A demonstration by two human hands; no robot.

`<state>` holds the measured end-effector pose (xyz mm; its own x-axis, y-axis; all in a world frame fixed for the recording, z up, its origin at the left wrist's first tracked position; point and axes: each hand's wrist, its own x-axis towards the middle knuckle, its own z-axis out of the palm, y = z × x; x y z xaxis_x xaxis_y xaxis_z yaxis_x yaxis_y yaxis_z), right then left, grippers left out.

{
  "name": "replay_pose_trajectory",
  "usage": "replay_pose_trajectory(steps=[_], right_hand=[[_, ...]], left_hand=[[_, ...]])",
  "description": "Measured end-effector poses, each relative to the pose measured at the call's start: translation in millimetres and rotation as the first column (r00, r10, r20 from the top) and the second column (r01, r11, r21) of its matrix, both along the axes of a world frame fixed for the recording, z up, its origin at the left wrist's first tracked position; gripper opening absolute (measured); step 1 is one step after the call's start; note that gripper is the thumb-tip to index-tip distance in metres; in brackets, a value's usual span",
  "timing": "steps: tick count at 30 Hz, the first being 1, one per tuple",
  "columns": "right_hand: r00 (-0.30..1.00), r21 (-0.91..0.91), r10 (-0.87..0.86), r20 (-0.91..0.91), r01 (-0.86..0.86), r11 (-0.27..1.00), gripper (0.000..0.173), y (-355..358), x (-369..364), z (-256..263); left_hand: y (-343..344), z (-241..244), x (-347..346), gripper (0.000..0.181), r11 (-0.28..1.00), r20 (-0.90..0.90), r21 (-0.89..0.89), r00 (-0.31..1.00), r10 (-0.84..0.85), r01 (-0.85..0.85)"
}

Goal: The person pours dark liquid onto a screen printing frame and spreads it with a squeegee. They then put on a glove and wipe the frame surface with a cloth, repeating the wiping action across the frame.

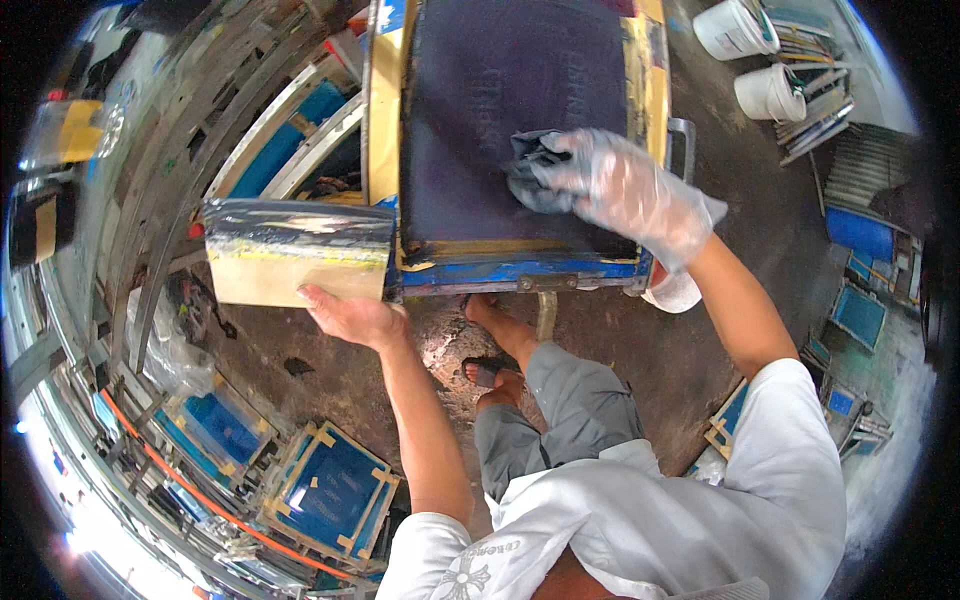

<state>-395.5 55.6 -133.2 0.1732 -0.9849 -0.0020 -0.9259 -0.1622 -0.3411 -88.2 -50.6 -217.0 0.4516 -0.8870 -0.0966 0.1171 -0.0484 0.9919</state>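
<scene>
A broad squeegee [296,255], pale wood along its near side and smeared with black and yellow ink along its far side, is gripped by its near edge in my bare left hand [356,319]. It is held to the left of a screen-printing frame [517,277]. The frame's dark mesh [465,150] has faint lettering, and yellow tape [386,112] runs along its sides. My right hand [622,180], in a clear plastic glove, holds a crumpled dark rag [536,172] against the right half of the mesh. The glove's fingers are blurred.
Left of the frame lie other blue-meshed screens [270,165]. More taped screens [330,487] lean at lower left. White buckets [735,30] stand at upper right, and another white bucket [673,291] is partly under the frame's near right corner. A metal handle [682,150] juts from the frame's right side.
</scene>
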Motion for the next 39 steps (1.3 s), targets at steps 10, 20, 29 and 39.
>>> replay_pose_trajectory(steps=[10,20,29,39], right_hand=[[0.755,0.222,-0.208,0.621,0.085,0.971,0.037,-25.2,85.6,-39.4],[0.972,-0.186,0.158,0.172,-0.125,0.974,0.011,-40.9,121.8,-69.5],[0.997,0.201,0.043,-0.061,-0.030,0.979,0.034,83.6,15.2,-27.8],[0.160,0.493,-0.720,0.675,0.628,0.602,0.042,74.4,-9.2,-12.5]], left_hand=[[1.0,-5.5,0.3,0.062,0.995,-0.187,-0.094,0.981,-0.055,0.038],[0.7,0.4,-4.8,0.064,0.998,-0.019,-0.045,0.999,-0.042,0.041],[2.4,0.0,2.5,0.060,0.999,-0.009,-0.008,0.999,-0.039,0.039],[0.2,-0.2,1.8,0.062,0.998,-0.090,-0.001,0.994,-0.057,0.057]])
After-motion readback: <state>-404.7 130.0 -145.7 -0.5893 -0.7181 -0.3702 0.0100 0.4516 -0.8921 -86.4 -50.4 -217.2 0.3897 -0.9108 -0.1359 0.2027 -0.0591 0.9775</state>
